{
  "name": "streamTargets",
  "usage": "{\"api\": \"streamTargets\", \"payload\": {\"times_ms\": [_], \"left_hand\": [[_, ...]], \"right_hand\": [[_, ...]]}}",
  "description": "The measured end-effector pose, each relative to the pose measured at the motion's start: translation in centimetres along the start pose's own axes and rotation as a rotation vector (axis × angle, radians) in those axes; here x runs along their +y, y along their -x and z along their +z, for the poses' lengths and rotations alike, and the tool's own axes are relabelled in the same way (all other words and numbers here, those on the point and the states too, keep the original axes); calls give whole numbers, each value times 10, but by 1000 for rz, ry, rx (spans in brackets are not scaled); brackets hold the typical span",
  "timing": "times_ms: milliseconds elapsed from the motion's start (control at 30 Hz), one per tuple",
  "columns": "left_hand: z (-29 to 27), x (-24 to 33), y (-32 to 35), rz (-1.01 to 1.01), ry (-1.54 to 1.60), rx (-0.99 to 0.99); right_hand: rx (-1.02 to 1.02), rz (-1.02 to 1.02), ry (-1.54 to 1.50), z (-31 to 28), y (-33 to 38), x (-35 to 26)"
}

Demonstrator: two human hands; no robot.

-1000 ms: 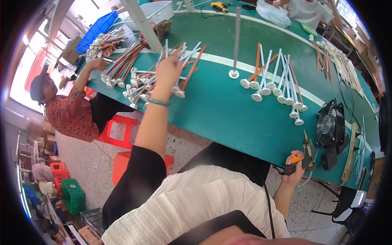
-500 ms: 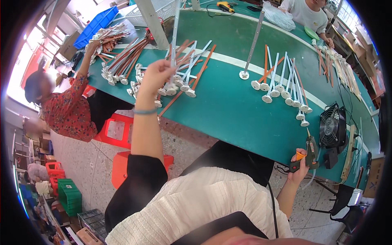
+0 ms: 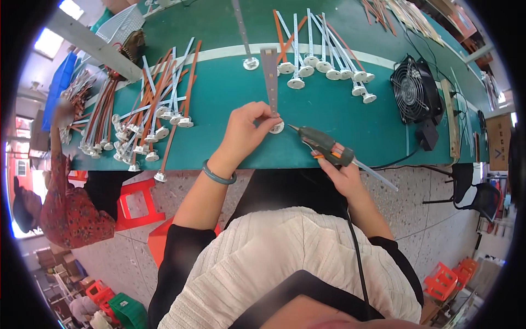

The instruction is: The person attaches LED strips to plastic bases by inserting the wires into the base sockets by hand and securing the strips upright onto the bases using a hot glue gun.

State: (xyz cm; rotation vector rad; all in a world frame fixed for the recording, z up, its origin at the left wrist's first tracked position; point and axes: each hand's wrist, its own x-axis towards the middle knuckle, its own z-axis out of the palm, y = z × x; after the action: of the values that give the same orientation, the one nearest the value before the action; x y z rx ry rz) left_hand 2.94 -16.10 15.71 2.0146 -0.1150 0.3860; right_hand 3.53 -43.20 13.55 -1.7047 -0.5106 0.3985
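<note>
My left hand point(image 3: 245, 134) pinches a long grey metal strip point(image 3: 269, 77) near its lower end, where a white round cap point(image 3: 277, 128) sits on the green table point(image 3: 219, 98). In my right hand point(image 3: 339, 174) is a dark green glue gun point(image 3: 324, 146). Its nozzle points left and stops just right of the cap. A green bangle point(image 3: 217, 176) circles my left wrist.
A pile of strips with white caps point(image 3: 148, 115) lies at the table's left, and a second group point(image 3: 323, 55) lies at the back. A black fan point(image 3: 413, 90) stands at the right. A person in red point(image 3: 60, 203) sits at my left beside a red stool point(image 3: 137, 200).
My left hand has left the pile at the left and now holds one strip in front of me. My right hand has lifted the glue gun from below the table edge up to the strip.
</note>
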Motion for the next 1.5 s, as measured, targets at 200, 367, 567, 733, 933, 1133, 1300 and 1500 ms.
{"api": "streamTargets", "payload": {"times_ms": [200,367,567,733,933,1133,1300,1500], "left_hand": [[1,5,-7,0,-48,-46],[1,0,-9,14,-41,-73],[0,-1,-10,-1,-21,-72],[1,0,-9,-5,-18,-59],[1,-3,-9,-3,-28,-56],[1,-1,-9,-4,-25,-56],[1,-1,-9,1,-40,-52],[1,0,-8,-8,-35,-47]], "right_hand": [[-40,-169,213,10,-16,-9],[-39,-56,279,13,-21,-14],[9,-111,297,17,-23,-13],[32,-124,334,19,-21,-15],[31,-131,329,19,-21,-15],[21,-128,335,18,-20,-16],[0,-103,355,18,-20,-15],[8,-99,368,17,-19,-16]]}}
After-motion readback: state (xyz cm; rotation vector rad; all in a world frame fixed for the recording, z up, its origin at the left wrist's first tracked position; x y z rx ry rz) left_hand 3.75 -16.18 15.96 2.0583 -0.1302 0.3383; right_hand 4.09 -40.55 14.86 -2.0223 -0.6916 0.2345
